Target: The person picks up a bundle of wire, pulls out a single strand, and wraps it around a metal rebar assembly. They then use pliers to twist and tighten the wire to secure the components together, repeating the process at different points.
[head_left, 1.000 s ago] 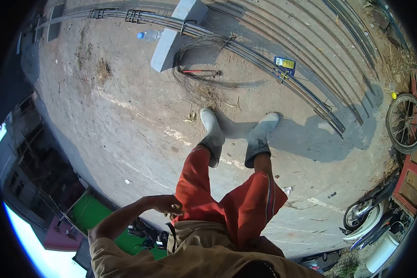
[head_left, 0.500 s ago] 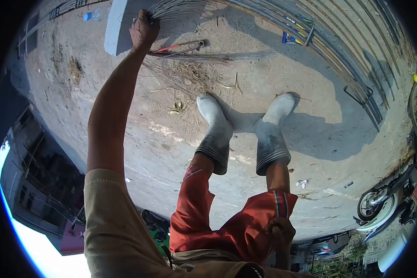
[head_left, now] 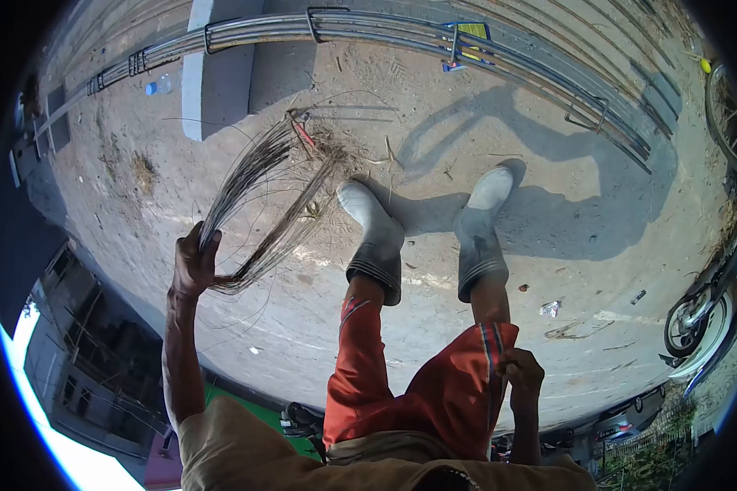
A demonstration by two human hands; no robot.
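Note:
My left hand [head_left: 195, 260] is closed round a bundle of thin wire [head_left: 250, 173], held up at the left. The bundle bends at the hand, and its other part runs back toward the ground near my left boot [head_left: 368, 211]. A red-handled tool [head_left: 303, 134] lies by the far ends of the wire, partly hidden. My right hand [head_left: 522, 370] is closed beside the right leg of my red shorts [head_left: 454, 385], with its fingers bunched at the cloth; whether it pinches the cloth I cannot tell.
Long steel bars with bent stirrups [head_left: 368, 31] cross the top, over a pale block [head_left: 213, 90]. A blue and yellow packet [head_left: 473, 34] is behind them. A plastic bottle [head_left: 164, 84] lies upper left, dry grass [head_left: 144, 172] below it. A motorcycle [head_left: 700, 319] stands at the right.
My left hand has come back toward me and down to the left, bringing the wire bundle off the ground. The view has shifted, showing more of the bars. My right hand has moved slightly up.

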